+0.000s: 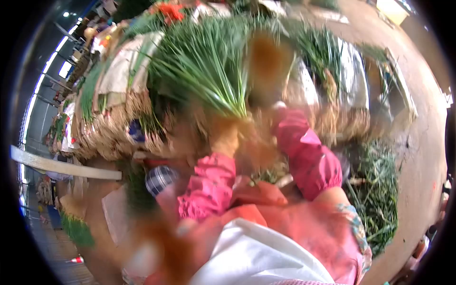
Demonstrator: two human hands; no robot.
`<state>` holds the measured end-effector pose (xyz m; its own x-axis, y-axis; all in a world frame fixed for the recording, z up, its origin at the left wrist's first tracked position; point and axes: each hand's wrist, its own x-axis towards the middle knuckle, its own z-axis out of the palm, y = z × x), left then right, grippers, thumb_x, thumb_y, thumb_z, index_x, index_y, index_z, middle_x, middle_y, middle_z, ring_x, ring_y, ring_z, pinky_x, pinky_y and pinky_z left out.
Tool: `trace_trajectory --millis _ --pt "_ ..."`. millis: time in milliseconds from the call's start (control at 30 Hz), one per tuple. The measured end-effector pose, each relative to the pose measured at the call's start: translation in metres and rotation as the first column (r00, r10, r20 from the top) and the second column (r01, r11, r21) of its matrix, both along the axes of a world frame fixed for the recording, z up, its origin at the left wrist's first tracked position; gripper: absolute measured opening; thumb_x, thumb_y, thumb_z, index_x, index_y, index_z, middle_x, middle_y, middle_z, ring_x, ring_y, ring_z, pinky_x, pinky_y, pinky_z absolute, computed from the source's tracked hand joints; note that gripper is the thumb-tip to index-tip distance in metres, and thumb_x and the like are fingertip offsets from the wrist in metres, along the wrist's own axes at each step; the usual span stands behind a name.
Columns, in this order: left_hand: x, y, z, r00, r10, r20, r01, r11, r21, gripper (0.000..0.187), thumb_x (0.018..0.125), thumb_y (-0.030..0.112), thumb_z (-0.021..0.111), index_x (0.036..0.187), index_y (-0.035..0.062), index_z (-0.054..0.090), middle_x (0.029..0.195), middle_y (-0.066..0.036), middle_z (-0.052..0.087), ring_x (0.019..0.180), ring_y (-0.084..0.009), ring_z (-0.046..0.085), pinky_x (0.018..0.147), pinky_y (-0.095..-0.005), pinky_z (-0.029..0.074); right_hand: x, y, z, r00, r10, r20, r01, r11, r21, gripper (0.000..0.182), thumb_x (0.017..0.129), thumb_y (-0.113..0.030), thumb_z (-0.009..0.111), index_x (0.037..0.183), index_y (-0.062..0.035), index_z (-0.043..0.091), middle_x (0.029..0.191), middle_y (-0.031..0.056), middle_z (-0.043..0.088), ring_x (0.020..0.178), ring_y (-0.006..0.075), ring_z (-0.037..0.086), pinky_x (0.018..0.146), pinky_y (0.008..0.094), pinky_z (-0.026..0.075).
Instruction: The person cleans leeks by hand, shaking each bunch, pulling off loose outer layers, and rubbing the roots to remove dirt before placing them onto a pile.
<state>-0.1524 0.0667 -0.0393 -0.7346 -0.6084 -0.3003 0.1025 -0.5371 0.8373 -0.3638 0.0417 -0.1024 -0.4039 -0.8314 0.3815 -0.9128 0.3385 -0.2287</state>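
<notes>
A fanned bunch of green onions spreads up and away from my left hand, which is closed around its pale lower end. A pink sleeve cover runs up my left forearm. My right hand is a little to the right of the bunch, at the end of another pink sleeve cover. Blur and a brown smudge on the lens hide its fingers, so what it holds, if anything, does not show. The roots below my left hand are smeared.
Bundles of green onions with brown roots lie in a row ahead, some under pale sheets. Heaped green trimmings lie to my right. A pale bar juts in from the left. A red apron covers my lap.
</notes>
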Motion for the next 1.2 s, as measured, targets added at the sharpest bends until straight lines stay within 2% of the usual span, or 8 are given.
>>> trace_trajectory --millis 100,200,267,333,633,900,1100,1200 --pt "0.01 0.0 0.025 0.997 -0.018 0.069 0.009 0.992 0.127 0.035 0.078 0.01 0.06 0.111 0.0004 0.051 0.079 -0.011 0.06 0.057 -0.0187 0.058 0.04 -0.033 0.049 0.003 0.011 0.043 0.992 0.047 0.115 -0.032 0.99 -0.135 0.02 0.071 -0.024 0.057 0.072 -0.0045 0.061 0.064 0.0195 0.058 0.058 0.0343 0.059 0.048 0.0463 0.044" --pt "0.024 0.001 0.043 0.999 -0.016 0.031 0.009 0.976 0.217 0.032 0.079 0.009 0.059 0.109 0.0007 0.051 0.08 -0.012 0.061 0.06 -0.02 0.059 0.041 -0.0341 0.05 0.009 -0.014 0.046 0.679 -0.296 -0.672 0.621 0.72 0.311 0.016 0.078 -0.017 0.052 0.08 -0.0055 0.062 0.076 0.0135 0.06 0.067 0.0284 0.06 0.056 0.0418 0.046" --pt "0.027 -0.006 0.043 0.999 -0.018 0.038 0.013 0.993 0.115 0.026 0.079 0.008 0.059 0.102 -0.0007 0.052 0.075 -0.012 0.06 0.058 -0.0211 0.058 0.041 -0.0349 0.049 -0.053 0.011 0.058 0.987 -0.111 -0.116 0.138 0.954 0.266 0.014 0.077 -0.015 0.055 0.077 -0.0067 0.066 0.071 0.0098 0.06 0.059 0.0231 0.059 0.053 0.0355 0.046" --pt "0.03 -0.002 0.053 0.999 -0.029 -0.018 0.031 0.981 0.191 0.022 0.078 0.008 0.058 0.097 -0.0015 0.053 0.069 -0.012 0.059 0.057 -0.023 0.058 0.041 -0.0346 0.049 -0.047 0.059 0.123 0.782 0.143 0.606 -0.104 0.99 -0.099 0.017 0.076 -0.017 0.057 0.077 -0.0021 0.066 0.065 0.0088 0.061 0.052 0.0187 0.057 0.051 0.0311 0.047" --pt "0.007 0.04 0.018 0.98 -0.182 -0.074 0.197 0.92 0.34 0.016 0.078 0.01 0.059 0.085 -0.0028 0.053 0.066 -0.016 0.056 0.06 -0.0274 0.058 0.045 -0.04 0.051 0.041 0.107 0.075 0.403 0.224 0.887 -0.066 0.974 -0.216 0.022 0.077 -0.02 0.06 0.083 0.0013 0.062 0.071 0.0101 0.062 0.064 0.015 0.058 0.063 0.0275 0.045" --pt "0.004 0.041 0.02 0.999 -0.028 -0.034 0.041 0.886 0.461 0.021 0.077 0.013 0.062 0.09 0.0001 0.053 0.069 -0.013 0.058 0.059 -0.0261 0.058 0.045 -0.04 0.051 0.057 0.098 0.049 0.919 0.281 0.278 -0.185 0.928 -0.325 0.02 0.077 -0.028 0.058 0.081 -0.0088 0.063 0.067 0.0179 0.061 0.058 0.0323 0.06 0.056 0.0401 0.048" --pt "0.028 0.049 0.116 0.817 -0.14 -0.56 0.221 0.972 0.08 0.02 0.081 0.013 0.053 0.097 0.0022 0.056 0.086 -0.01 0.057 0.074 -0.0168 0.055 0.075 -0.0336 0.048 -0.042 0.152 0.098 0.727 0.125 0.675 0.3 0.826 -0.476 0.023 0.082 -0.028 0.058 0.087 -0.0058 0.06 0.068 0.013 0.061 0.056 0.0224 0.056 0.053 0.0324 0.043" --pt "0.031 0.032 0.147 0.705 -0.141 -0.695 0.209 0.978 0.014 0.026 0.082 0.014 0.052 0.104 0.0006 0.054 0.087 -0.01 0.058 0.074 -0.0144 0.055 0.074 -0.0309 0.048 -0.107 0.192 0.084 0.964 -0.18 0.197 0.166 0.982 0.085 0.03 0.079 -0.028 0.062 0.09 -0.0009 0.057 0.079 0.0169 0.062 0.058 0.0236 0.056 0.056 0.0335 0.045"
